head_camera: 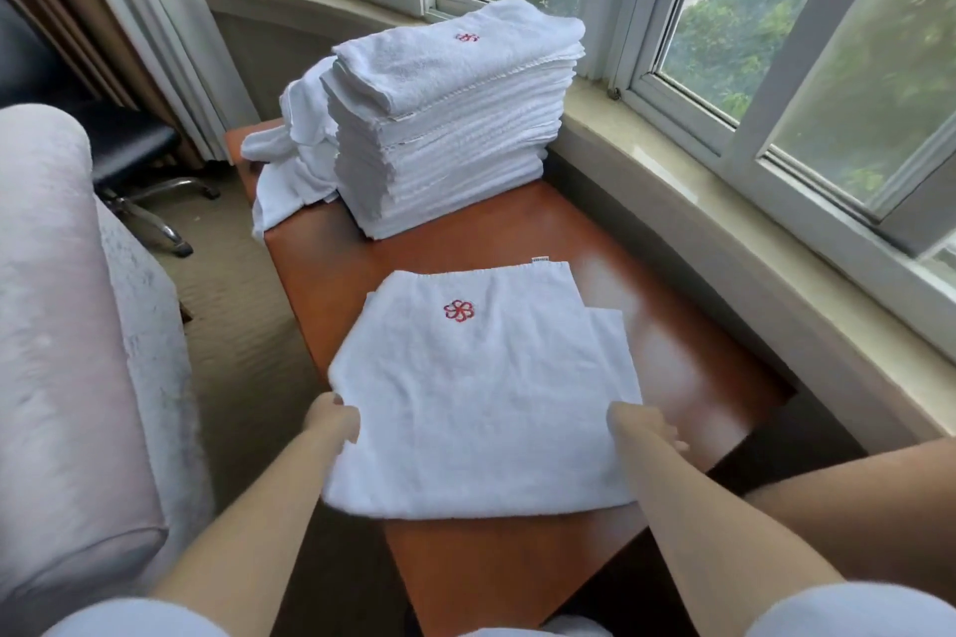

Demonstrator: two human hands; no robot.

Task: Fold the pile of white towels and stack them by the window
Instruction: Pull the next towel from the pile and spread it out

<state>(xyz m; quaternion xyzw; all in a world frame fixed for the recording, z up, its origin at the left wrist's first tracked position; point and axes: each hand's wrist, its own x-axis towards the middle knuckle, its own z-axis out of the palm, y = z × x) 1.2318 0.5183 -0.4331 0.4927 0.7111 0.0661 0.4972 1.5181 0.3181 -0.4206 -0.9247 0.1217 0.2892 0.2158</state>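
Here, two bare forearms reach forward from the bottom of the view. The left hand grips the left edge of a partly folded white towel, its fingers curled over and under the cloth. The right hand is at the towel's right edge, thumb side tucked against the fabric and fingertips showing just past it; it appears to pinch that edge, though motion blur softens the detail.

The towel lies between the two hands on a reddish-brown table, its near edge hanging slightly over the table's front. A red flower emblem faces up near its far end, and a lower layer peeks out on the right, so the fold is uneven.

As a judgement: the towel looks light, soft and limp, not slippery and not fragile. It would sag wherever it is unsupported, so holding it at both side edges or at the corners seems the best grasp.

Beyond it, further along the table, stands a tall stack of folded towels just beside the window. A few loose, unfolded towels slump against the stack's left side. A pale upholstered seat sits to the left.
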